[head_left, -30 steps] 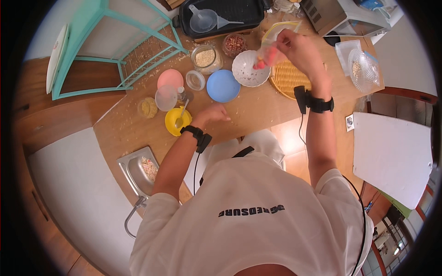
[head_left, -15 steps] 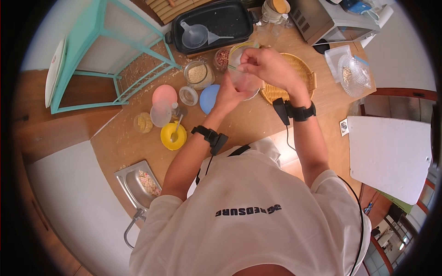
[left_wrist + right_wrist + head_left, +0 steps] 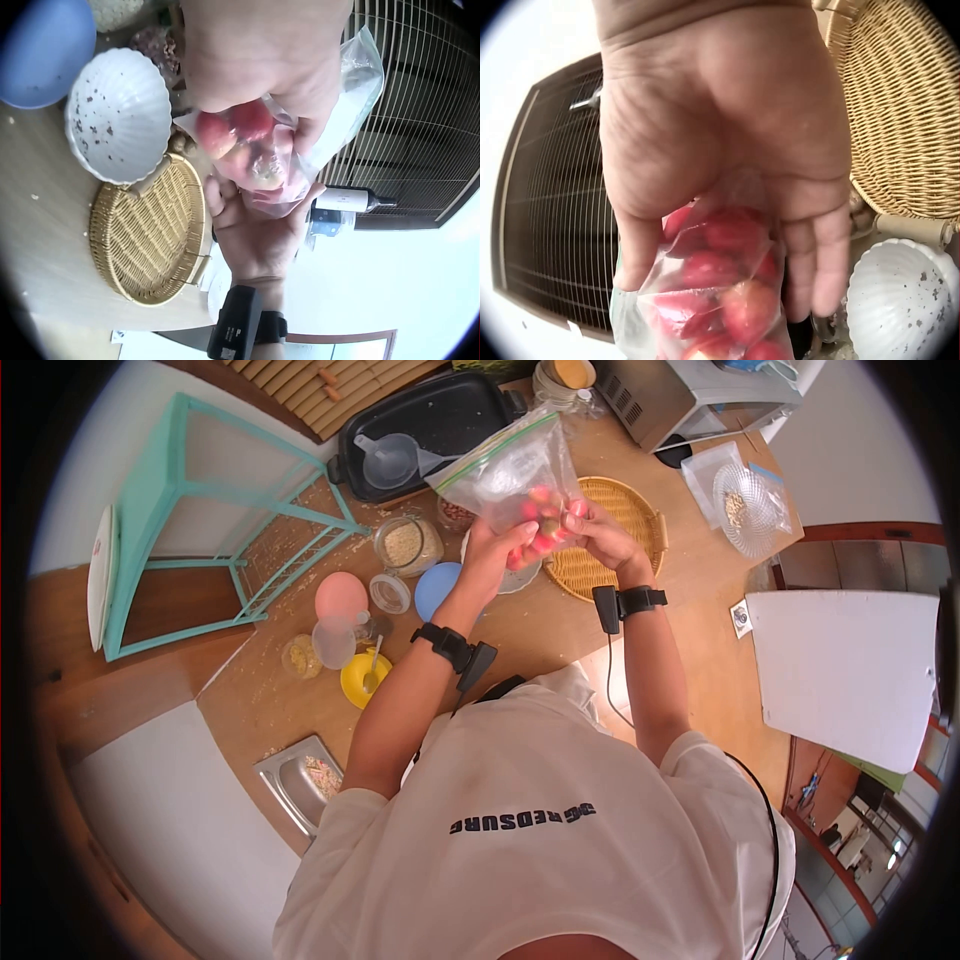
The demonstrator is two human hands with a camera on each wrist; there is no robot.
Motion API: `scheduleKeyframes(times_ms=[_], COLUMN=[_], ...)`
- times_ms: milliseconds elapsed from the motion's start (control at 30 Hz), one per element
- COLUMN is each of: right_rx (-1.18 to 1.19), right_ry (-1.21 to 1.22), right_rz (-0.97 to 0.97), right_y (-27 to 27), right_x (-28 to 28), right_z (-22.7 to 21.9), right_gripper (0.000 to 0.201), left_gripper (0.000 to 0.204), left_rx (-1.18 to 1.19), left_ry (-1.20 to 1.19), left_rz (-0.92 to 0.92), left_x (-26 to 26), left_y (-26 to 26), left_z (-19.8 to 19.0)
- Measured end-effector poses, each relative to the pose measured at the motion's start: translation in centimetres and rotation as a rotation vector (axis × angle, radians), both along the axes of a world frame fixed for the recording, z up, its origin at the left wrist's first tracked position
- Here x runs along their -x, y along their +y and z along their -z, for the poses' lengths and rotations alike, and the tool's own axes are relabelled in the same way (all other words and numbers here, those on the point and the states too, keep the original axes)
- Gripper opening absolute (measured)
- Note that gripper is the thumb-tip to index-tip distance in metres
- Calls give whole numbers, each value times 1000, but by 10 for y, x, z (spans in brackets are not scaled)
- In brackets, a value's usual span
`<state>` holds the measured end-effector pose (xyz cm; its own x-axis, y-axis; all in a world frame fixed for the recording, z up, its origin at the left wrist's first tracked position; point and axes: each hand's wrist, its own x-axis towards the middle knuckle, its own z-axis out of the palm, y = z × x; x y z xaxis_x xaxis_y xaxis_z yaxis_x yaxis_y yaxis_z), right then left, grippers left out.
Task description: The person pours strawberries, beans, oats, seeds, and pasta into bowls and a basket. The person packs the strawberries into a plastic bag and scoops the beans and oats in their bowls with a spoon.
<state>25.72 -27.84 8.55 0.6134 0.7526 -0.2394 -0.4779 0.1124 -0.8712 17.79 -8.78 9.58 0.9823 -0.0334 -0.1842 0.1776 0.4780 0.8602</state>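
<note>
A clear zip bag [image 3: 520, 475] with several small red round fruits [image 3: 545, 510] in its lower part is held up over the table, its green-edged zip at the top left. My left hand [image 3: 488, 560] grips the bag's lower left side, thumb over the plastic. On the opposite side my right hand [image 3: 603, 540] holds the lower corner between thumb and fingers. Red fruits [image 3: 712, 262] press against the plastic beside my right palm in the right wrist view. Below the bag stands a white fluted bowl [image 3: 120, 112] with dark bits inside, partly hidden in the head view.
A wicker tray [image 3: 610, 510] lies right of the bowl. To the left are a blue plate [image 3: 433, 592], a jar of pale grains [image 3: 405, 543], a pink lid [image 3: 341, 597] and a yellow bowl [image 3: 367, 680] with a spoon. Behind stands a black pan [image 3: 440, 420] holding funnels.
My left hand has risen from the table edge to the bag. My right hand has moved from the bag's top to its lower corner. The bag now hangs spread between both hands.
</note>
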Motion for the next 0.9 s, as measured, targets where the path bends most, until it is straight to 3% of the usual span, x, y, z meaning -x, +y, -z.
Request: scheduleKeyframes(times_ms=[100,200,267,367,400,467,567,700,800,867,900], right_rx=[183,391,384,839,845,1252,1367,1476,1424,1481,1485], right_ry=[-75,-263,-338,-669,-669,-661,-612,-649,-673,-819,-820], right_rz=[209,261,311,103,106,-30,-107,-60,-36,-58,-59], right_y=[-28,-62,-74,-110,-111,-108,-104,-103,-101,-98,-95], right_x=[-11,-24,-28,-50,-51,-52,-53,-55,-57,-58,-56], right_z=[16,-8,-31,-40,-48,-68,-80,-62,-58,-55,-56], right_gripper=[48,50,51,43,43,39,53,59,64,67,67], left_gripper=[53,60,57,50,50,43,40,38,39,44,44], left_rx=[51,-19,-248,-276,-273,-302,-350,-358,-395,-465,-461], left_ry=[-6,32,186,222,219,262,320,357,493,568,566], left_rz=[86,214,244,401,406,411,444,439,535,772,772], left_x=[-12,-14,-9,4,12,29,54,85,102,111,116], left_y=[-13,-18,-12,13,22,36,57,75,80,77,76], left_z=[15,23,37,30,30,33,40,56,75,84,90])
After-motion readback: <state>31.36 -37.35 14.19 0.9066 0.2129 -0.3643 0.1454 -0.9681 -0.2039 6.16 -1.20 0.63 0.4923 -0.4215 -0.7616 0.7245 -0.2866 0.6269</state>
